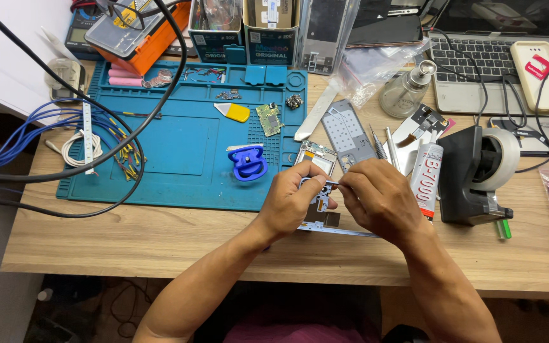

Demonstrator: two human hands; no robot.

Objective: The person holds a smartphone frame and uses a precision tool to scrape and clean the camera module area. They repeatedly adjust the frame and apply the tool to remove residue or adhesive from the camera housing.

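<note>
My left hand (293, 200) grips an opened phone frame (316, 156) that lies on the wooden desk just right of the blue work mat (179, 146). Its lower end shows under my hands. My right hand (379, 200) pinches a thin metal tool (333, 184), its tip on the phone's inner part between my hands. A grey phone mid-plate (347, 133) lies just behind, next to metal tweezers (390, 147) and a glue tube (426, 179).
On the mat are a blue suction cup (247, 163), a yellow pry pick (235, 112) and a small circuit board (269, 119). A black tape dispenser (478, 174), a glass bottle (405, 92) and a laptop (478, 70) stand right. Black and blue cables (46, 127) run left.
</note>
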